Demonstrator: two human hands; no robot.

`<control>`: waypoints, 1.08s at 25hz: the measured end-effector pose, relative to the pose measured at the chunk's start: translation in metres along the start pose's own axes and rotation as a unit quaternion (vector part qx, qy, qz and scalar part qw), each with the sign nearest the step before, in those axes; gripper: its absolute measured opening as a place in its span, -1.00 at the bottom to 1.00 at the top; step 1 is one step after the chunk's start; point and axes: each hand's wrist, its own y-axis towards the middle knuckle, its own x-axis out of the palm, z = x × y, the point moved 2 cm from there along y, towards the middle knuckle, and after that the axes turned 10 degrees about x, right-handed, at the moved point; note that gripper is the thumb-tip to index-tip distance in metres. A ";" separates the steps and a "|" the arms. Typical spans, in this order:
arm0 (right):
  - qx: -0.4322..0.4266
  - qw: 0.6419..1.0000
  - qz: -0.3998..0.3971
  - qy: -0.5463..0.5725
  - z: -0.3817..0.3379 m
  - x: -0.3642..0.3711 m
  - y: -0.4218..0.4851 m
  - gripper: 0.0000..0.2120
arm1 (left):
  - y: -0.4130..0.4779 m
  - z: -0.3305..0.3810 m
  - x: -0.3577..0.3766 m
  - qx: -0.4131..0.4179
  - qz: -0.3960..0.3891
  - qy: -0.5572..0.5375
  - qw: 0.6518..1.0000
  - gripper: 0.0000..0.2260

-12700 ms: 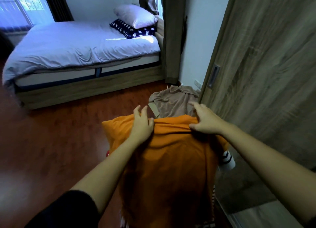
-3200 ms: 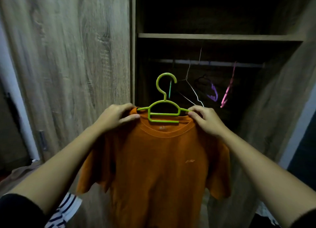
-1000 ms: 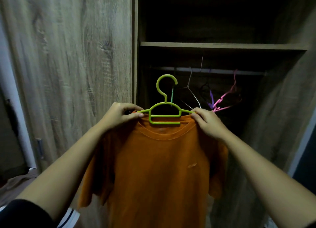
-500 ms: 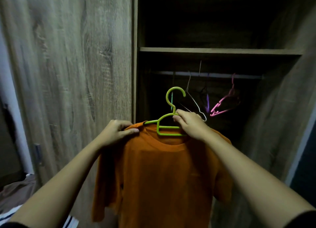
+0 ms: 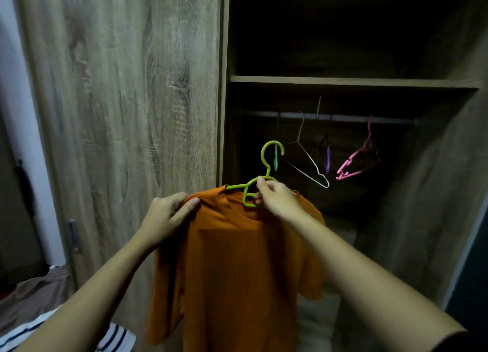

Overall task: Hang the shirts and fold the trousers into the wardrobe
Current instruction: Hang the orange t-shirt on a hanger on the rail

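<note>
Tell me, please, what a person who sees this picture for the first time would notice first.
The eye goes first to the bright orange shirt on a green hanger, held up in the middle in front of the open wardrobe. The right hand grips the hanger below its hook, and the left hand pinches the shirt's shoulder. Behind, in the dark, a pink hanger and a white wire hanger hang on the rail.

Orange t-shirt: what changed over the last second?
The right hand left the shirt's right shoulder and took hold of the green hanger at the base of its hook, carrying it up and toward the wardrobe rail. The left hand still pinches the left shoulder of the orange t-shirt. The empty hangers on the rail remain; the hook is not on it yet.
</note>
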 end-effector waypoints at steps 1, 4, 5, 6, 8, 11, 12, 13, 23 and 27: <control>0.022 0.997 -0.043 0.065 -0.005 0.010 0.000 -0.63 | -0.002 0.004 -0.002 0.009 0.000 0.003 1.000 -0.69; 0.041 0.991 -0.058 0.113 -0.021 0.025 -0.002 -0.58 | -0.007 0.016 -0.013 0.022 -0.024 -0.003 0.999 -0.73; 0.039 0.993 -0.053 0.096 -0.024 0.027 -0.002 -0.54 | -0.010 0.020 -0.017 0.016 -0.054 -0.015 0.998 -0.74; 0.033 0.995 -0.051 0.081 -0.027 0.028 -0.003 -0.53 | -0.013 0.027 -0.020 0.009 -0.092 -0.028 0.995 -0.70; 0.020 0.996 -0.059 0.064 -0.030 0.028 -0.002 -0.60 | -0.022 0.043 -0.018 -0.011 -0.160 -0.081 0.984 -0.65; 0.014 0.998 -0.058 0.015 -0.030 0.032 0.001 -0.65 | -0.031 0.065 -0.008 -0.069 -0.138 -0.151 0.977 -0.50; 0.008 0.999 -0.048 -0.011 -0.029 0.032 0.003 -0.68 | -0.032 0.071 -0.003 -0.080 -0.123 -0.156 0.977 -0.39; 0.005 0.999 -0.034 -0.035 -0.029 0.030 0.004 -0.72 | -0.034 0.077 0.005 -0.091 -0.123 -0.161 0.975 -0.31; -0.040 0.994 -0.050 -0.087 -0.039 -0.018 0.052 -0.70 | 0.004 0.104 0.087 -0.060 -0.039 -0.182 0.981 -0.44; -0.050 0.981 -0.002 -0.190 -0.035 -0.030 0.094 -0.80 | 0.026 0.084 0.113 -0.053 -0.070 -0.200 0.976 -0.35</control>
